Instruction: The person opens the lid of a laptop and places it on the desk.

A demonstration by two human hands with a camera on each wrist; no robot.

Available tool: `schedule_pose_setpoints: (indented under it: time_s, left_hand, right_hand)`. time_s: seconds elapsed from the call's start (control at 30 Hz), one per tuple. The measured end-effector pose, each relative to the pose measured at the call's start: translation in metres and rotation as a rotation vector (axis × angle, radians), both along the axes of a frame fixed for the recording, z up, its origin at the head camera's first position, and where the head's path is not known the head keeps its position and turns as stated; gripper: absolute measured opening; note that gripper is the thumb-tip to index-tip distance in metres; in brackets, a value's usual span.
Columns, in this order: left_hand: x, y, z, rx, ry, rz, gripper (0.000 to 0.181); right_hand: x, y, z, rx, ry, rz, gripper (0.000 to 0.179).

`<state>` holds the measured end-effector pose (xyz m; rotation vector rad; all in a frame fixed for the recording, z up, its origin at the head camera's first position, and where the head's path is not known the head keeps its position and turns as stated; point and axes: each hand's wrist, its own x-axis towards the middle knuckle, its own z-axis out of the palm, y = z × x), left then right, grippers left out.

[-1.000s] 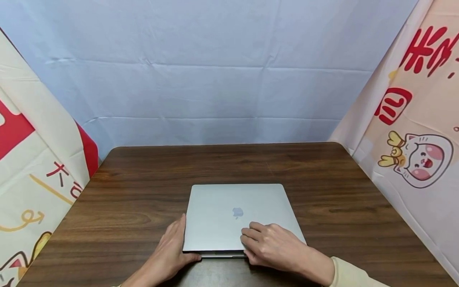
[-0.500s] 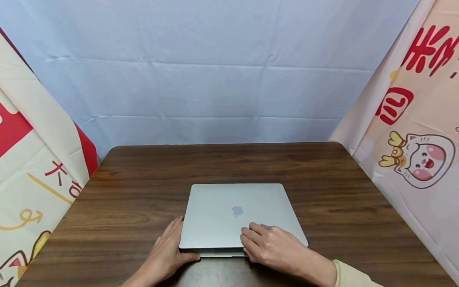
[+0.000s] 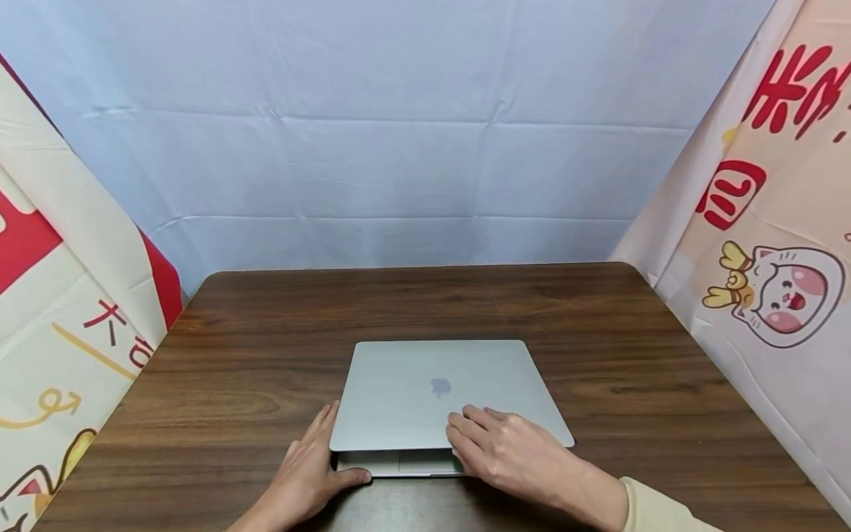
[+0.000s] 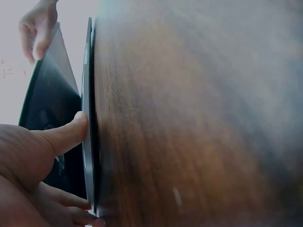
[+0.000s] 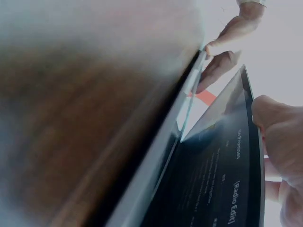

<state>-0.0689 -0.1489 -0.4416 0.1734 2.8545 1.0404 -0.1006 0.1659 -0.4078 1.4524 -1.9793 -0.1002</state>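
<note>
A silver laptop [image 3: 399,391] with an apple logo lies on the table, its lid tilted partway up from the base. My right hand [image 3: 512,458] pinches the lid's front edge, fingers on top and thumb underneath. At the front left corner, my left hand [image 3: 306,465] holds the base [image 3: 372,463], thumb on the front edge and fingers along the left side. Through the gap in the head view, part of the trackpad shows. The right wrist view shows the lit dark screen [image 5: 213,175] with pale text. Most of the keyboard is hidden beneath the lid.
The dark wood-grain table [image 3: 266,332] extends around the laptop on all sides. A pale blue cloth [image 3: 399,148] hangs behind it. Printed cloths with red characters and cartoon figures flank the left [image 3: 66,310] and the right [image 3: 751,295].
The lid's front edge has risen, raised by my right hand, and the gap above the base has widened. My left hand has shifted slightly left at the corner.
</note>
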Motion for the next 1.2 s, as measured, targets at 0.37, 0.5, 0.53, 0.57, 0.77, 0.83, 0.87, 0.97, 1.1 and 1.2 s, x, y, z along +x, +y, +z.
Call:
schedule_pose_setpoints:
  time_s: [0.37,0.5,0.53,0.57,0.77,0.83,0.87,0.97,1.1,1.2]
  left_hand:
    - [0.002,0.002,0.001,-0.013,0.037,-0.002,0.116]
    - [0.002,0.003,0.001,-0.021,0.060,-0.008,0.112]
    - [0.002,0.003,0.001,-0.020,0.059,-0.009,0.111]
    - [0.002,0.003,0.002,-0.022,0.058,-0.012,0.109]
    - [0.002,0.004,0.002,-0.052,0.070,-0.016,0.098]
    - [0.003,0.004,0.002,-0.057,0.078,-0.014,0.095]
    - [0.003,0.004,0.002,-0.057,0.080,-0.012,0.095]
    - [0.003,0.005,0.003,-0.059,0.071,-0.013,0.095]
    - [0.003,0.005,0.005,-0.079,0.044,-0.016,0.100]
    - [0.002,0.006,0.007,-0.106,0.028,-0.019,0.104]
  right_hand:
    - [-0.004,0.000,0.008,-0.058,-0.021,0.022,0.027]
    - [-0.006,0.000,0.012,-0.090,-0.041,0.038,0.026]
    - [-0.007,0.000,0.013,-0.095,-0.047,0.038,0.027]
    - [-0.007,0.000,0.014,-0.098,-0.049,0.037,0.027]
    - [-0.010,0.000,0.021,-0.097,-0.023,0.013,0.028]
    - [-0.011,0.000,0.024,-0.102,-0.016,0.006,0.028]
    - [-0.012,0.000,0.026,-0.104,-0.015,0.003,0.029]
    - [-0.015,0.001,0.030,-0.109,-0.010,-0.007,0.029]
    - [-0.020,0.001,0.035,-0.130,-0.008,-0.023,0.030]
    - [-0.025,0.000,0.041,-0.180,-0.006,-0.020,0.032]
